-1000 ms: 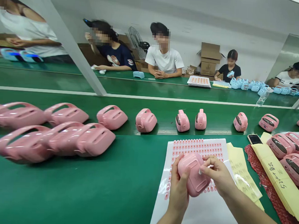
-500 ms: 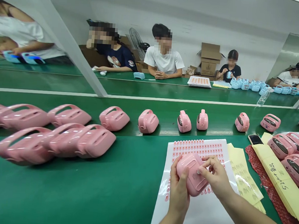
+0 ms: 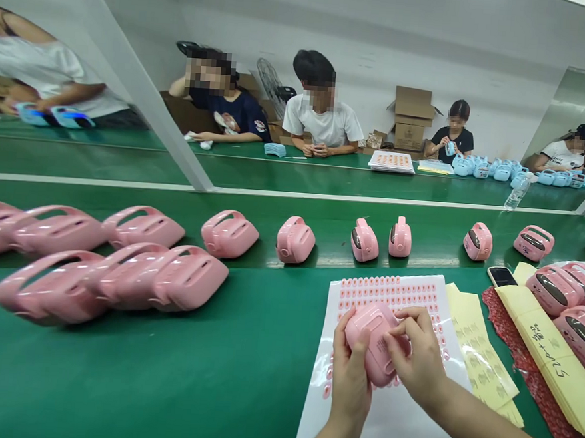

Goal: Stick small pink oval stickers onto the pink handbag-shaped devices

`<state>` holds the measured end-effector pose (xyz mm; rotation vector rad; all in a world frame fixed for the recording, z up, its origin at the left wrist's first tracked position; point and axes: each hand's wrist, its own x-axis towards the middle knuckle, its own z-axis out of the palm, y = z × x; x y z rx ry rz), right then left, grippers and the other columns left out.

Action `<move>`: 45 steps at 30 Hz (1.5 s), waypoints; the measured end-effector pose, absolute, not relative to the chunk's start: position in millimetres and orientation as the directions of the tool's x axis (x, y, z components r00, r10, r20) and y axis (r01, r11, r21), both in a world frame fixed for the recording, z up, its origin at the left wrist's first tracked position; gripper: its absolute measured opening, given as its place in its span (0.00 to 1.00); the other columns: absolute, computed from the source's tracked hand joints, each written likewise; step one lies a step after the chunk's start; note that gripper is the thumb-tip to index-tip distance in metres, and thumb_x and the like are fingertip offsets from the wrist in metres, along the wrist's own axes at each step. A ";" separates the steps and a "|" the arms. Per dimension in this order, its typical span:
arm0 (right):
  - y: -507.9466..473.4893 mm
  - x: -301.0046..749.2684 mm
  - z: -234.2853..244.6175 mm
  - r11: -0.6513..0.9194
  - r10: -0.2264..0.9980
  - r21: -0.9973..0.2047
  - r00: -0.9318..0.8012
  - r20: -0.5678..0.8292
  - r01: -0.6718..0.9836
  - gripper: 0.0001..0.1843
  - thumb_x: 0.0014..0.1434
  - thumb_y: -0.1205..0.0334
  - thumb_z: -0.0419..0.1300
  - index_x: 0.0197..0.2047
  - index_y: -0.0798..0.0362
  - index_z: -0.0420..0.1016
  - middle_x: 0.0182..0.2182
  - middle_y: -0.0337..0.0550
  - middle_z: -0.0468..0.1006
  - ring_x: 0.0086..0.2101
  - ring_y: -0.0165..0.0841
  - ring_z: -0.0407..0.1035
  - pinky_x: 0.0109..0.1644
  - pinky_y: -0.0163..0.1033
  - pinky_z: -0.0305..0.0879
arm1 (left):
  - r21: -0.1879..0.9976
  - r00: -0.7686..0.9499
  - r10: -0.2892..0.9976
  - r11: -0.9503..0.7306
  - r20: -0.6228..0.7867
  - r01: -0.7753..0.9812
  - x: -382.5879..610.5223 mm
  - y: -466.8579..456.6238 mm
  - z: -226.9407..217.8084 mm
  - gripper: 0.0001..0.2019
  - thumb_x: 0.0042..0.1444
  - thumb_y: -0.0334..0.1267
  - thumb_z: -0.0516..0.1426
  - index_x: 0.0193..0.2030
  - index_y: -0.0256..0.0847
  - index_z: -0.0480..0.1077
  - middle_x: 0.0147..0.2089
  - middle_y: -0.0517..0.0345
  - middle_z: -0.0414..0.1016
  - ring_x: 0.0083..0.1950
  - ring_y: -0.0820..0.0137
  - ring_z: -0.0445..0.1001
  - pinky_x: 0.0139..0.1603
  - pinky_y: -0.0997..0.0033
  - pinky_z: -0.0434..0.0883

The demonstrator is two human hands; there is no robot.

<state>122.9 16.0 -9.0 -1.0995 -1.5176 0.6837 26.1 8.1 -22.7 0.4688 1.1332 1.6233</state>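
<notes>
Left of the sticker sheet, three pink handled housings lie overlapping on the green table. Beyond them a longer row runs past the far edge of the sheet; ten such housings are visible in it, the first and last cut by the frame.

Above the sheet, the left hand is half curled around one gripped housing, thumb on its flat face. The right hand is bent with its fingertips at the right part of this face; whether they pinch something small, I cannot tell. The housing and hands hide some oval stickers, so an exact count is not possible.

Right of the sheet are yellow label sheets, then one phone, red bubble wrap and one handwritten yellow stack. Farther right, several windowed housings crowd together, partly cut off.
</notes>
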 end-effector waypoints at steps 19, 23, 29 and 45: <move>157.3 130.9 -36.8 0.278 0.960 -0.778 -0.128 0.250 0.564 0.32 0.45 0.82 0.49 0.53 0.54 0.66 0.45 0.51 0.67 0.44 0.41 0.66 0.52 0.54 0.57 | 0.272 0.199 0.943 0.271 -0.267 -0.923 -22.2 -4.2 -79.0 0.18 0.54 0.47 0.55 0.48 0.40 0.72 0.46 0.46 0.78 0.49 0.53 0.74 0.42 0.57 0.73; 142.3 127.7 -25.6 0.262 0.965 -0.800 -0.128 0.229 0.541 0.31 0.46 0.81 0.51 0.54 0.53 0.64 0.42 0.47 0.67 0.37 0.35 0.68 0.49 0.51 0.61 | 0.162 0.180 0.984 0.176 0.010 -0.971 -33.8 1.3 -93.7 0.16 0.57 0.41 0.51 0.51 0.46 0.69 0.50 0.48 0.76 0.53 0.55 0.72 0.48 0.55 0.70; 59.9 113.7 -4.1 0.137 0.985 -0.953 -0.062 0.159 -0.270 0.27 0.47 0.63 0.65 0.49 0.46 0.60 0.34 0.35 0.67 0.27 0.26 0.67 0.37 0.37 0.70 | 0.072 -0.031 0.976 -0.016 -0.214 -0.997 -19.3 18.5 -62.0 0.20 0.51 0.46 0.54 0.48 0.37 0.70 0.43 0.41 0.78 0.45 0.52 0.76 0.43 0.57 0.72; 23.3 92.6 -11.4 0.079 0.996 -0.939 0.065 0.060 -0.335 0.27 0.42 0.66 0.64 0.45 0.47 0.59 0.32 0.32 0.63 0.25 0.26 0.69 0.38 0.39 0.71 | 0.109 -0.207 0.862 -0.177 -0.462 -0.978 19.2 14.6 -23.1 0.22 0.54 0.45 0.49 0.51 0.37 0.67 0.36 0.47 0.78 0.33 0.62 0.77 0.32 0.66 0.73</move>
